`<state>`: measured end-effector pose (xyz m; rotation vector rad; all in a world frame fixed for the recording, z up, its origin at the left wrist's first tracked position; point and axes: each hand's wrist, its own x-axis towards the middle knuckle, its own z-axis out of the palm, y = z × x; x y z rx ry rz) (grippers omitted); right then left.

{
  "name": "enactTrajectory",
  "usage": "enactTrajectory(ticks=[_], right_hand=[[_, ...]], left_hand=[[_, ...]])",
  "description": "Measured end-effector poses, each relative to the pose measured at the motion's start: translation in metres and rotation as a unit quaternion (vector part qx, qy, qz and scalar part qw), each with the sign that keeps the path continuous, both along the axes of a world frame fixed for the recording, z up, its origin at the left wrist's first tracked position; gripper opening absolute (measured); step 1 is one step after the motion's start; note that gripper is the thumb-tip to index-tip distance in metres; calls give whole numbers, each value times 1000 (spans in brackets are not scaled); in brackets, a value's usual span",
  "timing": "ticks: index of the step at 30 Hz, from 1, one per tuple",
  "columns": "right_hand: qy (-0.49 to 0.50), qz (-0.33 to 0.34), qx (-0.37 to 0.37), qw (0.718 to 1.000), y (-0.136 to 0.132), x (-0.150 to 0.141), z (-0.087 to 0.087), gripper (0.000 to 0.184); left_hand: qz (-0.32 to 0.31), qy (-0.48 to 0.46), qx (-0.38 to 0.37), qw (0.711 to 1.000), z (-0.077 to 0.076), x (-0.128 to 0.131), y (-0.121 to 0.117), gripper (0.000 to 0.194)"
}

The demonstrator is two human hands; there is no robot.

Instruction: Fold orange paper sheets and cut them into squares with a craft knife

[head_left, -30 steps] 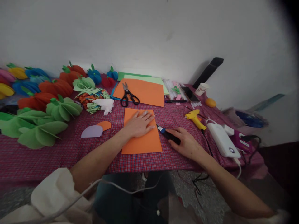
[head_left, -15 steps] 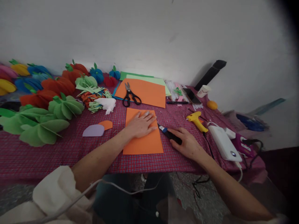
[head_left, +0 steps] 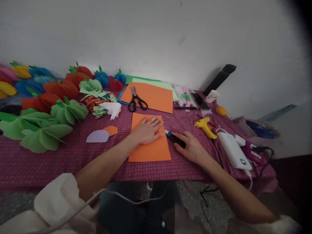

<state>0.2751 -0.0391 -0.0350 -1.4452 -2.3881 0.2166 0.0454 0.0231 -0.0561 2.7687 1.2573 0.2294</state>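
My left hand (head_left: 147, 130) lies flat with fingers spread on an orange paper sheet (head_left: 149, 144) on the red checked tablecloth. My right hand (head_left: 190, 148) rests just right of the sheet, its fingers closed around a black marker with a blue and white tip (head_left: 173, 136). The marker's tip touches the sheet's right edge. A lilac paper template (head_left: 97, 136) with a small orange cutout (head_left: 111, 130) lies to the left of the sheet.
Black scissors (head_left: 136, 100) lie on a larger orange sheet (head_left: 156, 95) behind. Paper fruit in green, red, blue and yellow (head_left: 44, 107) crowd the left. To the right are a yellow glue gun (head_left: 205, 124), white power bank (head_left: 232, 150), pen (head_left: 185, 108), phone (head_left: 200, 100), paper cup (head_left: 212, 95).
My right hand has slid the marker slightly left, toward the orange sheet's edge. My left hand stays flat on the sheet.
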Motion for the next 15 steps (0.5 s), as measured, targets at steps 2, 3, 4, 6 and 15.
enactTrajectory(ticks=[2,3,4,6,15], right_hand=[[4,-7,4,1000,-1,3,-1,44],[6,-11,6,1000,-2,4,-2,43],[6,-13,8,1000,-2,5,-2,43],[4,-17,6,1000,-3,6,-2,42],[-4,-8,-1,1000,8,-5,4,42]], left_hand=[[0,2,-2,1000,0,0,0,67],[-1,3,-3,1000,0,0,0,67],[-2,4,-4,1000,1,0,0,67],[-2,4,-4,1000,1,0,0,66],[0,-6,-4,1000,1,0,0,70]])
